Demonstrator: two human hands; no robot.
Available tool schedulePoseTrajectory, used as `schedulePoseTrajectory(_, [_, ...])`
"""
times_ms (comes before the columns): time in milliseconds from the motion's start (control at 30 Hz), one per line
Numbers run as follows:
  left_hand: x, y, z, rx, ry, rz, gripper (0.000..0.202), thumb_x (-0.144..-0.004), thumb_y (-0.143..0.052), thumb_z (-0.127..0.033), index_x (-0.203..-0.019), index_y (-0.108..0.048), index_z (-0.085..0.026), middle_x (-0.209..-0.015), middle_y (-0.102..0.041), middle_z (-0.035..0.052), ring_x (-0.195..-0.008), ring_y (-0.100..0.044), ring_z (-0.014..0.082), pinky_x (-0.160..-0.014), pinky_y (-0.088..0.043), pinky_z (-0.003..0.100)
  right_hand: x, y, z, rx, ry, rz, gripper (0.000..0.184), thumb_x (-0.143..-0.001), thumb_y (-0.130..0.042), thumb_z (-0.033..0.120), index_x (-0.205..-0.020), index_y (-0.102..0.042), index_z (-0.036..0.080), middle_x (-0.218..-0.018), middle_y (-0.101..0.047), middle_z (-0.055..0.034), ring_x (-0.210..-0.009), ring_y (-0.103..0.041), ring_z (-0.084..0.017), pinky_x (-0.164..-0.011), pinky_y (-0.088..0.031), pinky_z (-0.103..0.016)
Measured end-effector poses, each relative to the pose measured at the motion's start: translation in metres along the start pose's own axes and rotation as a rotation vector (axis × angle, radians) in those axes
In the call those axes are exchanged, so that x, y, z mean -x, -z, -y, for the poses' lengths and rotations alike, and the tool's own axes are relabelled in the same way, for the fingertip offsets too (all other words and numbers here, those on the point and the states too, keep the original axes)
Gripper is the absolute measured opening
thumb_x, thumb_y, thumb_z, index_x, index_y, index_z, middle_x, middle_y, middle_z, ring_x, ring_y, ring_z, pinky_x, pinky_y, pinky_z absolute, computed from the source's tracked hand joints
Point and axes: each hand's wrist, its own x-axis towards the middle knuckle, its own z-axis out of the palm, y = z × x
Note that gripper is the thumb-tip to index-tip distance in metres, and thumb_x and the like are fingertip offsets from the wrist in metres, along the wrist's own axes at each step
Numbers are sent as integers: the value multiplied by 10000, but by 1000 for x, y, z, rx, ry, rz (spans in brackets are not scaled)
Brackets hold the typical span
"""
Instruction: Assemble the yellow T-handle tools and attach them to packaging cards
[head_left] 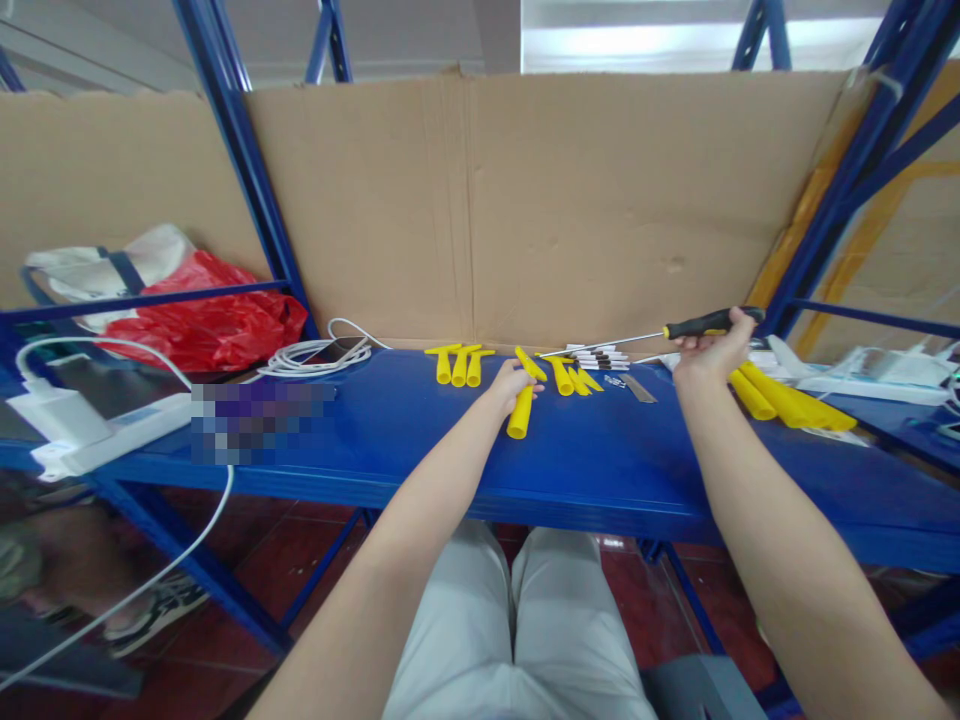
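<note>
My left hand (511, 382) is closed around a yellow T-shaped handle (519, 416), its hollow round end pointing down toward me. In my right hand (714, 356) is a screwdriver (699, 325) with a black and yellow grip, its long shaft reaching left. The shaft's tip is at the top of the held handle; whether it touches a screw I cannot tell. Left of my left hand stand several yellow T-shaped handles (459, 368). On its right are another yellow handle (562, 378), small yellow pieces (583, 381), tiny screws (615, 381) and a flat metal strip (639, 389).
Several white-and-black sticks (600, 357) lie at the back of the blue table (420, 440), before a cardboard wall (562, 200). Yellow tubes (787, 394) lie on the right. Leftward are a coiled white cable (319, 355), a red bag (214, 315) and a power strip (135, 430).
</note>
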Motion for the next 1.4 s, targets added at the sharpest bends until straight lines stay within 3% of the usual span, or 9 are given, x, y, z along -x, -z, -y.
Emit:
schedulePoseTrajectory(400, [1,-2,1,8,-14,15,597,-742,-536,98,-1255,-455,-196,-968,-708,94,-631,-700,166,-463,-425,186,2,2,-2,5,-19,23,181,-849,-406,257,-690,-320,265,-436,-257,84,-370,-325,-115,-316,-394,-221])
schedulePoseTrajectory(867, [-1,-3,1,27,-36,35,591,-732,-590,69,-1243,-467,-201,-970,-704,85,-618,-702,163,-445,-414,172,-3,2,-3,60,23,-6,138,-874,-365,272,-744,-321,255,-477,-263,93,-366,-322,-93,-352,-387,-196])
schedulePoseTrajectory(1100, [0,-3,-1,-4,-33,52,602,-747,-524,84,-1268,-441,-207,-974,-704,78,-623,-700,154,-449,-419,175,-6,4,-5,60,11,16,159,-830,-416,291,-724,-300,266,-473,-276,85,-384,-347,-113,-351,-416,-233])
schedulePoseTrajectory(1400, [5,-4,-2,-4,-35,72,605,-750,-496,98,-1272,-435,-200,-989,-698,79,-615,-693,145,-440,-415,174,-1,1,-3,50,0,-19,122,-881,-371,279,-766,-334,259,-491,-269,94,-362,-329,-95,-332,-381,-188])
